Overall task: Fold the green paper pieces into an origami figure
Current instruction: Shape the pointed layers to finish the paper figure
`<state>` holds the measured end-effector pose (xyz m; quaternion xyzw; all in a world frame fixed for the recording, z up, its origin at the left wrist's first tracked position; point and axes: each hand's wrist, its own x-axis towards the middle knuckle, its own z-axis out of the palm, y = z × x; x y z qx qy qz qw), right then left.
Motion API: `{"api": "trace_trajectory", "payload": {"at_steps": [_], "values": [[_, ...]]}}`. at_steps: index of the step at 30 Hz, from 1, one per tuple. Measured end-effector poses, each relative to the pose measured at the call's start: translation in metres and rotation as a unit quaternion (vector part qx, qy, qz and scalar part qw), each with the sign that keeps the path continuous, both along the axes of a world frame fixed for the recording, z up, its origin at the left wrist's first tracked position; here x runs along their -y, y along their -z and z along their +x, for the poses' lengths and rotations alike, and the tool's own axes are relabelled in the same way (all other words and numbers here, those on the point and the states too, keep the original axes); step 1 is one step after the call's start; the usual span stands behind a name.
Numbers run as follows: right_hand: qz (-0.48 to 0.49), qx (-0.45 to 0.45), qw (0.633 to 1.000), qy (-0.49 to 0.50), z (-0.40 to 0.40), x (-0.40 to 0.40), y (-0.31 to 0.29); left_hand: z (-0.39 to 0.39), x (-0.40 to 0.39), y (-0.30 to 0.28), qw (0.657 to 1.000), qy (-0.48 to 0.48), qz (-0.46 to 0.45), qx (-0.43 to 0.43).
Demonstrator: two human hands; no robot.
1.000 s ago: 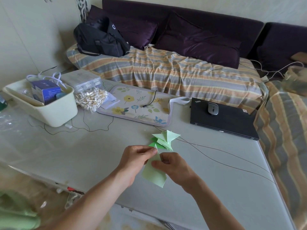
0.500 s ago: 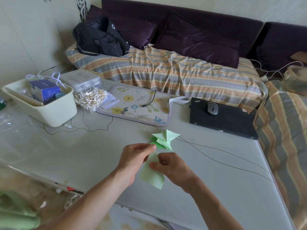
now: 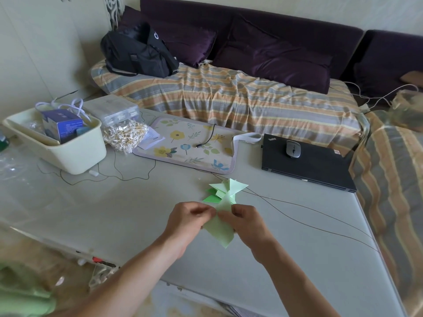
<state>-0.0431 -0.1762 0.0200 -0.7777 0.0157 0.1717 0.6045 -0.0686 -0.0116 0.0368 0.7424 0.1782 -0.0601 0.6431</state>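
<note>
Item: pale green paper sheet [image 3: 220, 232], held just above the near middle of the desk [image 3: 142, 216], its lower corner pointing toward the viewer. Left hand [image 3: 187, 221]: fingers curled, pinching the sheet's upper left edge between thumb and fingertips. Right hand [image 3: 246, 221]: likewise curled, pinching the upper right edge; the two hands meet almost fingertip to fingertip at the sheet's top. Both forearms enter from the near edge and converge on the paper, wrists raised off the desk. Step in hand, as judged: one sheet is being creased into a unit, the fold forming at the top point between the pinches. Next move, as judged: bring the edges into line and press the crease flat, keeping the corner from slipping; thin paper will shift readily. Folded green pieces [image 3: 225, 191]: a small heap of finished triangular units, resting on the desk just beyond the hands, apart from the held sheet or barely overlapped by it; contact cannot be told. Also present: black laptop [image 3: 318, 170] with mouse [image 3: 293, 149], far right; floral mat [image 3: 190, 145], far middle; cream bin [image 3: 68, 154], far left.
</note>
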Motion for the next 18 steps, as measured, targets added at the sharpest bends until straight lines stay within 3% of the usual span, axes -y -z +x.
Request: {"api": "trace_trajectory", "payload": {"at_steps": [10, 14, 18], "values": [[0.006, -0.02, 1.0, 0.001, 0.0005, -0.0012, 0.006, -0.0033, 0.002, -0.0023, 0.97, 0.031, 0.199, 0.136], [0.01, -0.024, 1.0, 0.0, -0.0008, -0.0012, 0.0044, -0.0025, 0.0012, -0.0015, 0.972, 0.037, 0.194, 0.129], [0.044, -0.022, 0.999, 0.022, -0.0003, -0.0019, 0.0009, -0.0019, 0.0009, -0.003, 0.988, 0.033, 0.127, 0.087]]}}
